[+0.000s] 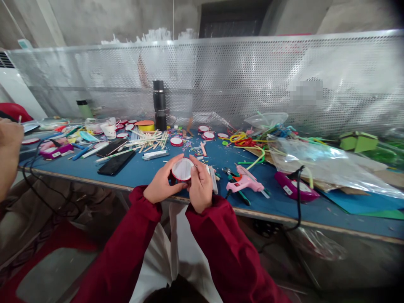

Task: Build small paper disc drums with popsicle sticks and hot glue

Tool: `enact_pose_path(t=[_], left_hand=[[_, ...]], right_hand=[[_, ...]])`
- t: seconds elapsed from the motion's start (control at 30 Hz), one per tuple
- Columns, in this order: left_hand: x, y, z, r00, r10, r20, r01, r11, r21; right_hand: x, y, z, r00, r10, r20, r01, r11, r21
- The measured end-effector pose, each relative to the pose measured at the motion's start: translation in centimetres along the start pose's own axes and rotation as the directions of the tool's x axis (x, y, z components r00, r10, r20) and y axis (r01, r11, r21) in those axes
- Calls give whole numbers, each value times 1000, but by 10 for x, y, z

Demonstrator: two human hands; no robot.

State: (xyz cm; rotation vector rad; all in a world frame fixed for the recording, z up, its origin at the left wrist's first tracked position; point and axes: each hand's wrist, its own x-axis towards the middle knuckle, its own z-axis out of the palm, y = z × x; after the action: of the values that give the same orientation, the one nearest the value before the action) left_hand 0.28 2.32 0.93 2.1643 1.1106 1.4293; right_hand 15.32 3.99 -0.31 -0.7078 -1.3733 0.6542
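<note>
Well, from far away I am looking through the head camera, and the left hand (pixel 164 179) and the right hand (pixel 201 184) are holding a round white-topped disc with a red rim (pixel 182 169) between them. It is showing over the near edge of the blue tabletop (pixel 140 170). The left fingers are curving around its left side, and the right thumb is lying by its right rim. I am guessing that the step in hand is turning or checking the disc. The next move, I think, is calling for a soft, even hold. A pink plastic glue gun (pixel 244 181) is lying to the right, near the same edge.

The hands are hiding the disc's underside, so I am not able to tell if it is touching the tabletop. Another person's hand (pixel 9 147) is getting cut off at the far left. Toward the right end, a shiny clear plastic bag (pixel 331 164) is blurring what is lying under it.
</note>
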Motion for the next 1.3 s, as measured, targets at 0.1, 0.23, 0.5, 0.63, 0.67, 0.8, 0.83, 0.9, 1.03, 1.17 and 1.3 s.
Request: enact_pose_path(t=[0.1, 0.23, 0.5, 0.63, 0.67, 0.8, 0.83, 0.9, 1.03, 1.17, 1.3], left_hand=[[-1, 2, 0, 1000, 5, -22, -5, 1000, 21], [-2, 0, 1, 999, 3, -35, -3, 1000, 11], [-6, 1, 1, 997, 7, -78, -7, 1000, 7], [-8, 2, 1, 996, 21, -87, -20, 1000, 14], [-8, 2, 1, 996, 18, -85, -17, 1000, 7], [-8, 2, 0, 998, 10, -66, -12, 999, -31], [-8, 3, 0, 998, 11, -62, -14, 999, -42], [-8, 3, 0, 998, 6, -58, -10, 998, -57], [-7, 5, 0, 998, -25, -65, 21, 998, -55], [-7, 6, 2, 996, -46, -77, 40, 997, -72], [-6, 4, 3, 995, -54, -84, 46, 995, -89]], right_hand=[[-2, -2, -1, 1000, -3, -3, 3, 1000, -13], [-3, -3, 0, 999, 38, 2, -38, 999, 23], [-1, 4, 2, 998, 38, 50, -44, 992, 116], [-1, 5, 2, 996, 61, 64, -69, 989, 133], [-1, 5, 1, 994, 83, 70, -91, 987, 136], [-2, 3, 2, 975, 196, 102, -211, 963, 168], [-3, 2, 2, 972, 209, 105, -226, 957, 183], [-3, 1, 2, 971, 218, 102, -235, 949, 210], [-2, 1, 1, 967, 230, 110, -250, 943, 222], [-2, 2, 1, 967, 227, 117, -248, 945, 212], [-2, 1, 1, 967, 225, 119, -244, 953, 180]])
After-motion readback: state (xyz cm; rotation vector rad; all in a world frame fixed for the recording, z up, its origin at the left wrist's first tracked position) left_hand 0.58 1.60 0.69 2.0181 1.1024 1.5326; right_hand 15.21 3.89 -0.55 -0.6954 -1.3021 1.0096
